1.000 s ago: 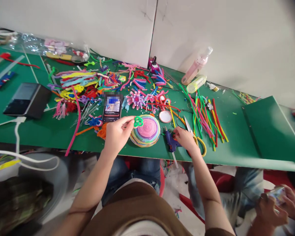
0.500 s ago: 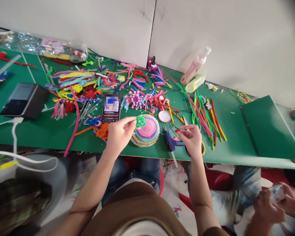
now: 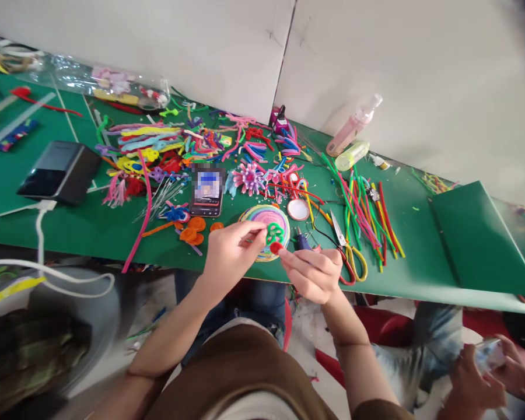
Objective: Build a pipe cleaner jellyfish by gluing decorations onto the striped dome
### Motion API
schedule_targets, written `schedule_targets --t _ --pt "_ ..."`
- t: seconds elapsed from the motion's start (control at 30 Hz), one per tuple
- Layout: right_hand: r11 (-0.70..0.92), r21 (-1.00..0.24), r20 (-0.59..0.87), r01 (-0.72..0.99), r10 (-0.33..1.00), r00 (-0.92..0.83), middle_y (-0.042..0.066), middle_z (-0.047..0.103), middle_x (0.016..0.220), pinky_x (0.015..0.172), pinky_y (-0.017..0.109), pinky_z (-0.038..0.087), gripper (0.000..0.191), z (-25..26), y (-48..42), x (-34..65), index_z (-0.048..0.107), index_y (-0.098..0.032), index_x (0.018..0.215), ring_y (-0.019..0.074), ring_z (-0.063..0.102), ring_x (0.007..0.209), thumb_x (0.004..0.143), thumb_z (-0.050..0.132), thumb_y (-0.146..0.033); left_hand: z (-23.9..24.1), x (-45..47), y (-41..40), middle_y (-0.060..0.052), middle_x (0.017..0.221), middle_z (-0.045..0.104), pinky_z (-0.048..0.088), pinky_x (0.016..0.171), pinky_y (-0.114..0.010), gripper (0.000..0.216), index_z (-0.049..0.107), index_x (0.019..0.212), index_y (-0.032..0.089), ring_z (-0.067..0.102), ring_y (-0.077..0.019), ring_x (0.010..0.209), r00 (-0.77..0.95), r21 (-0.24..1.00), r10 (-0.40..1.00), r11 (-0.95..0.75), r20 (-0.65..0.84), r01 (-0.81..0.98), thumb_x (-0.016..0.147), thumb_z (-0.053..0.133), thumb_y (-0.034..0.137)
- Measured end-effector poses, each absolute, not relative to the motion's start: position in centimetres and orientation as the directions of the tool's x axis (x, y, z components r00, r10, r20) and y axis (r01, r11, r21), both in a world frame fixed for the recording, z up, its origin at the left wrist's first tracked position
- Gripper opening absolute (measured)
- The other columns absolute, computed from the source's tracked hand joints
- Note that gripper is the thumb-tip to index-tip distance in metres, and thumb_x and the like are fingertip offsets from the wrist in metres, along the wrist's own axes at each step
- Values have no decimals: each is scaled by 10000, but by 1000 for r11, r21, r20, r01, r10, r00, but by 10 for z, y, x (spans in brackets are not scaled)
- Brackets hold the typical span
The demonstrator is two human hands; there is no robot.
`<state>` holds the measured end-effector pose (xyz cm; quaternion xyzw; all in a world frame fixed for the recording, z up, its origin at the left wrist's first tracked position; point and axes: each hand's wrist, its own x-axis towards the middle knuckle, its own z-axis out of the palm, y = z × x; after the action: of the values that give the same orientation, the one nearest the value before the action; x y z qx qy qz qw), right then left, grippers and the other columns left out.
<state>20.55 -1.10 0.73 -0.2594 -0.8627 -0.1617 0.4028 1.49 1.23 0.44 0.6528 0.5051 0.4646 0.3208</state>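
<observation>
My left hand (image 3: pixel 231 252) pinches a small green pipe-cleaner flower (image 3: pixel 274 233) above a round coiled disc of pastel pipe cleaners (image 3: pixel 256 217) on the green table (image 3: pixel 91 233). My right hand (image 3: pixel 314 270) is closed, pinching a small red piece (image 3: pixel 275 247) right under the green flower. Both hands meet at the table's front edge. A blue glue gun (image 3: pixel 303 241) lies just behind my right hand, partly hidden by it. Yellow-handled scissors (image 3: pixel 349 251) lie to its right.
A phone (image 3: pixel 207 190) lies left of the disc, with orange coils (image 3: pixel 193 229) below it. Heaps of coloured pipe cleaners (image 3: pixel 157 149) and straight stems (image 3: pixel 367 204) cover the table. A black box (image 3: pixel 61 172), a pink bottle (image 3: pixel 352 125) and another person's hands (image 3: pixel 485 373) at lower right.
My right hand left the glue gun and scissors and came left with a red piece to meet the green flower. My left hand moved slightly right and nearer.
</observation>
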Motion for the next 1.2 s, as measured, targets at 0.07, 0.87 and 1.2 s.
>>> schedule_targets --t 0.07,0.87,1.2 --pt "797 137 772 588 286 -567 -138 750 971 539 295 347 188 0 -11 207 533 -296 747 92 653 725 795 667 -174 6 12 10 -11 767 750 548 560 -186 141 716 857 178 686 -119 585 47 854 940 -326 337 406 839 593 243" --pt "654 -128 636 745 630 -445 -94 757 964 675 315 357 163 -6 -7 186 624 -321 926 109 660 855 866 603 -171 4 16 8 -7 688 724 510 551 -192 155 690 799 185 642 -104 521 51 658 840 -460 541 596 861 548 183" --pt "416 -568 610 710 792 24 -4 704 813 604 300 455 120 10 -7 178 604 -260 951 136 612 656 838 618 -221 -1 7 13 -2 720 742 548 584 -203 114 703 808 188 685 -132 577 18 836 940 -312 341 451 822 596 225"
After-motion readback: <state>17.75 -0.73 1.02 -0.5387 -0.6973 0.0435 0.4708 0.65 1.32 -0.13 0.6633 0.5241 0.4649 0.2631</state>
